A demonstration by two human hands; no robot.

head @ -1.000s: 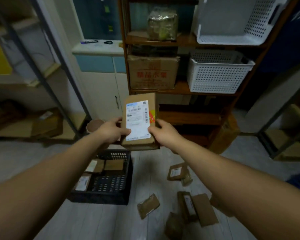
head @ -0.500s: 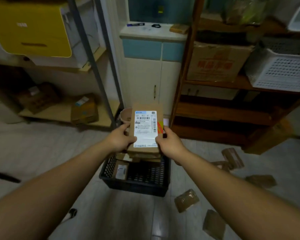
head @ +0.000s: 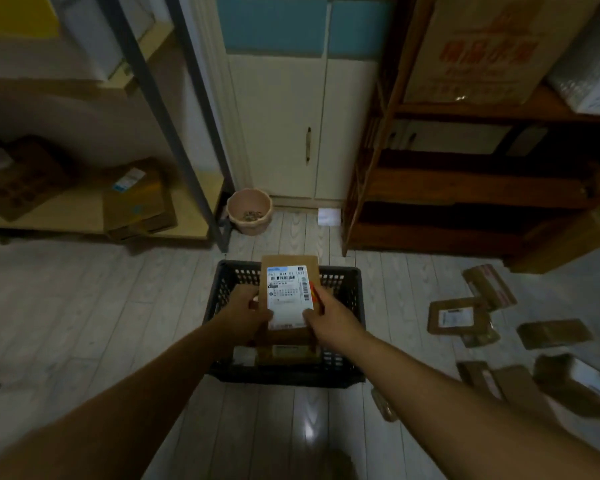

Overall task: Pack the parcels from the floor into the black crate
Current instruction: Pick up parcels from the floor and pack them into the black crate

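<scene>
While held above black crate (head: pixel 284 377), brown parcel (head: pixel 289 296) sits label-up between both hands. Left hand (head: pixel 246 310) grips left edge, fingers (head: pixel 257 301) curled. Right hand (head: pixel 329 320) pinches right edge. Packed parcels (head: pixel 288 353) lie in crate beneath. Loose parcels (head: pixel 459 318) scattered on floor (head: pixel 101 306) to right. Pink pot (head: pixel 249 211) stands beyond crate.

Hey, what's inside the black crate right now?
Near the front wall of the crate, at least one brown parcel lies inside. The held parcel, gripped by the left hand and right hand, covers most of the inside, so I cannot count them.
</scene>
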